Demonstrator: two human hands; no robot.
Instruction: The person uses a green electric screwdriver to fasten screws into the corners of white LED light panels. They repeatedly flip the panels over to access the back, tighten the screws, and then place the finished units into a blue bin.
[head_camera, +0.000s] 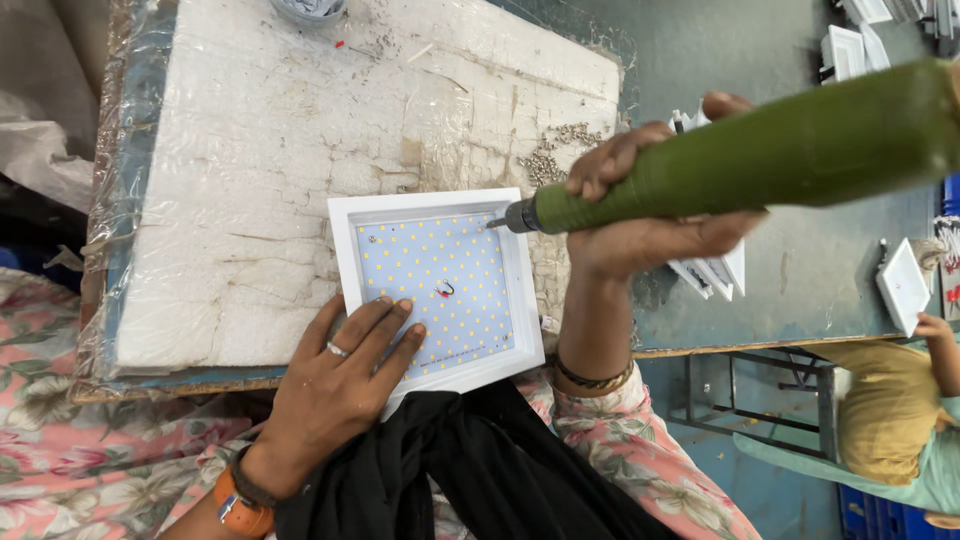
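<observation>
A square white-framed light panel (436, 285) with a pale blue board of yellow dots lies at the near edge of a worn white slab (250, 150). My left hand (335, 385) rests flat on the panel's near left corner, fingers spread, a ring on one finger. My right hand (640, 205) grips a thick green power screwdriver (790, 150); its dark tip touches the panel's far right corner. A small red and black wire loop (444, 289) sits near the board's middle.
A pile of small screws (555, 155) lies on the slab behind the panel. More white panel frames (905, 285) lie on the grey-green table to the right. Another person in yellow (890, 410) sits at the lower right. Black cloth (480, 470) covers my lap.
</observation>
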